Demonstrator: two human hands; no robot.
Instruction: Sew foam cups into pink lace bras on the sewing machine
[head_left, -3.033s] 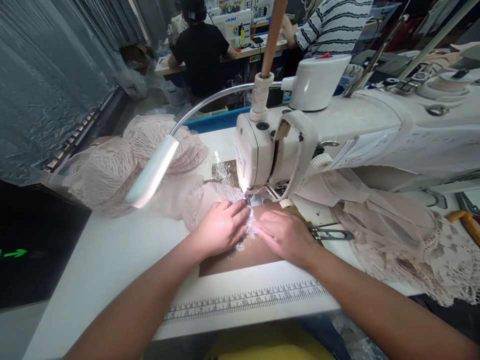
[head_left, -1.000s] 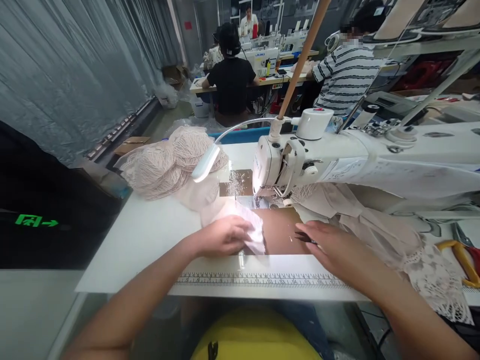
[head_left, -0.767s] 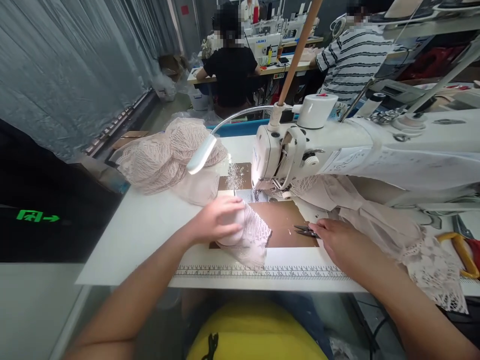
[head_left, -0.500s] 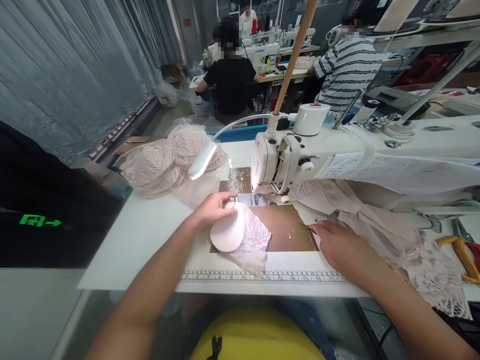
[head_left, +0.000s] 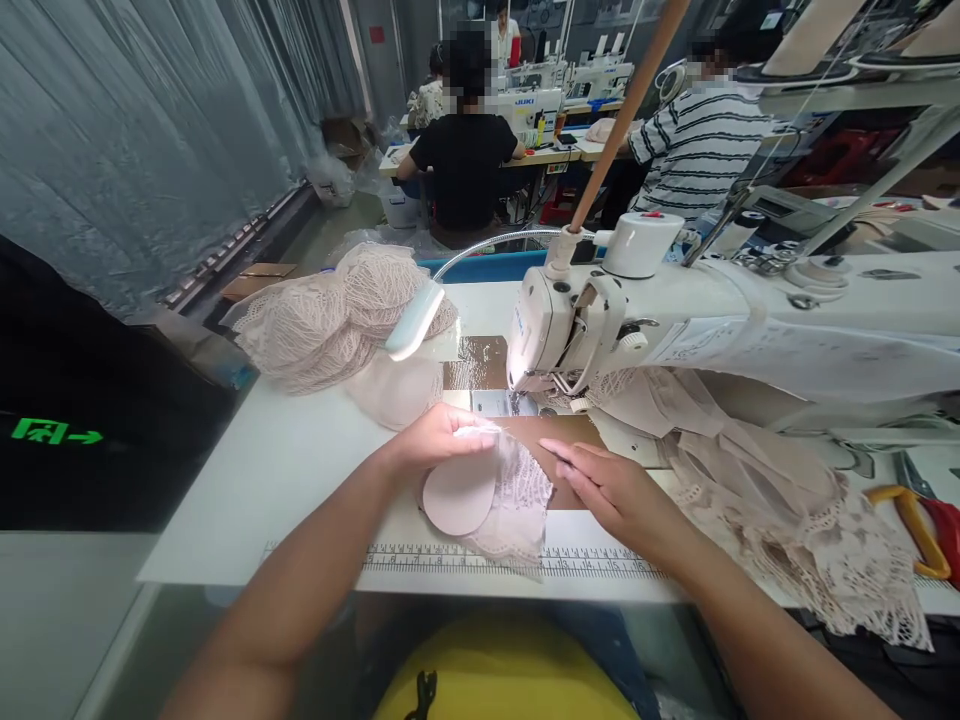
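- The left grip is closed on the far edge of a lace cup, with thumb and fingers pinching it at the top.
- The cup lies on the bench just below and to the right of this grip. Its round pad faces up, right under the knuckles.
- The right grip lies with its fingers stretched out flat. The fingertips point at the cup's right edge and sit just beside it. I cannot tell whether anything is under the palm.
- A brown sheet shows between the two grips, under the cup.
- The sewing machine stands beyond both grips, and its lamp hangs above and beyond the left grip.
- A pile of lace cups sits well beyond the left grip, to its left.
- Loose lace cloth lies just to the right of the right grip, and scissors lie farther right.
- A printed ruler runs along the bench edge nearer than both grips.
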